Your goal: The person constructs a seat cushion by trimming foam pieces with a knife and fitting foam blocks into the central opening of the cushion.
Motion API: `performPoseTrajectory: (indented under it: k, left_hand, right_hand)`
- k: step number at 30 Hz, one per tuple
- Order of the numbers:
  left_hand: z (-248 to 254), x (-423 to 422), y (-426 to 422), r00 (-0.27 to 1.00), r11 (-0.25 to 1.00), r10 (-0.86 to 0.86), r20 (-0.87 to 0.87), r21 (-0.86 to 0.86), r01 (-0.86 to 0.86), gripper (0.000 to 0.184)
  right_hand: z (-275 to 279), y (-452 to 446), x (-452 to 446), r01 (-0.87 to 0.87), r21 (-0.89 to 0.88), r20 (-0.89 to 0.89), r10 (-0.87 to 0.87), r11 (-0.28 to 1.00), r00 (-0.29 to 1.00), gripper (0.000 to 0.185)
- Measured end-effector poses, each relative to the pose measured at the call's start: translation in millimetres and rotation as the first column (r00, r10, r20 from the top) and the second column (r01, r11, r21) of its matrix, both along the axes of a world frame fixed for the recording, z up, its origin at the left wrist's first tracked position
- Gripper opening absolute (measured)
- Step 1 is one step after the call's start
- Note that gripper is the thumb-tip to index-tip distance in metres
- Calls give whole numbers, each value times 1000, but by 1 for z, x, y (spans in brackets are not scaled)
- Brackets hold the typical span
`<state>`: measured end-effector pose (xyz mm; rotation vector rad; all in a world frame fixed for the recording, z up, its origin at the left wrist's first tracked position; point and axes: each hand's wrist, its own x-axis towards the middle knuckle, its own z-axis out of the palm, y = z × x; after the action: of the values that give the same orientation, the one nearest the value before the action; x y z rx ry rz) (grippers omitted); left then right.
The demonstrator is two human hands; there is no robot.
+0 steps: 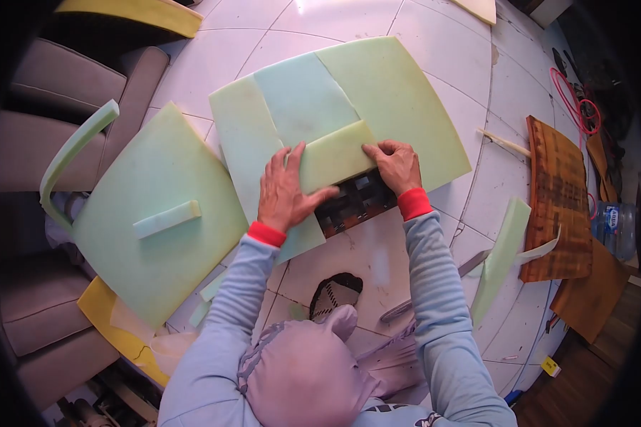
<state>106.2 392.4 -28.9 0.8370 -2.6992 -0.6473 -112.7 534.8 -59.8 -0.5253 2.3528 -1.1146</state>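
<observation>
My left hand (286, 191) lies on pale foam with its fingers spread. Its fingertips touch the left end of a small yellow-green foam piece (338, 153), and the thumb stretches along that piece's lower edge. At the right end, my right hand (400, 167) has its fingers curled and pressed together on the piece's corner. Around them, a large foam panel (406, 107) of pale yellow, blue-green and green sections lies over a base. Below the small piece, a gap shows dark crossed straps (360, 203).
Left lies another foam sheet (171, 171) with a short foam block (167, 219) on it; a curved foam strip (68, 160) leans nearby. Grey sofa seats (57, 135) stand at far left. Right are a foam strip (502, 256), a stained brown board (559, 206) and a water bottle (615, 231).
</observation>
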Motion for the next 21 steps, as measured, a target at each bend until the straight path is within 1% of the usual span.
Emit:
performPoseTrajectory:
  k: [1,2,5,8,11,12,14,15,17,18,19,20,21]
  left_hand:
    - [-1,7,3,1000,1000,-4,-4,30,4,107]
    - [-5,14,2,998,998,-55,0,6,55,113]
    - [-18,14,-8,998,998,-66,-18,0,66,111]
    - [-15,3,-6,996,996,-54,69,-72,58,110]
    - [-5,0,-5,993,997,-37,-108,68,45,109]
    - [2,-1,5,984,999,-17,-175,31,22,110]
    - [18,3,46,951,999,32,-306,-30,-44,112]
    - [8,4,66,941,999,-15,-337,-37,3,116]
    - [0,15,104,949,1000,-26,-315,-11,23,119]
    - [-6,24,105,944,984,-47,-328,146,100,118]
    - [-12,33,104,936,938,-64,-346,299,175,117]
    - [-16,40,106,928,861,-78,-365,445,248,116]
    - [-17,42,107,915,823,72,-396,542,169,113]
  right_hand:
    - [2,-1,0,-25,36,11,25,999,1000,44]
    - [3,-1,1,-51,73,23,50,996,999,43]
    - [0,-4,6,37,-8,-83,-38,999,996,41]
    - [0,-8,12,118,-4,-90,-118,993,989,43]
    - [4,-6,20,232,-159,-48,-243,960,969,57]
    - [9,-2,28,334,-428,186,-280,840,942,74]
    - [26,13,62,400,-523,339,-247,753,908,79]
    - [32,18,77,435,-561,413,-217,704,884,82]
    - [32,29,89,291,-591,251,-171,753,953,85]
    - [31,32,92,218,-595,167,-146,774,975,87]
    - [33,35,77,63,-556,149,25,829,988,88]
    - [42,40,49,-94,-510,145,193,855,970,89]
    - [51,42,25,-250,-462,151,354,851,923,91]
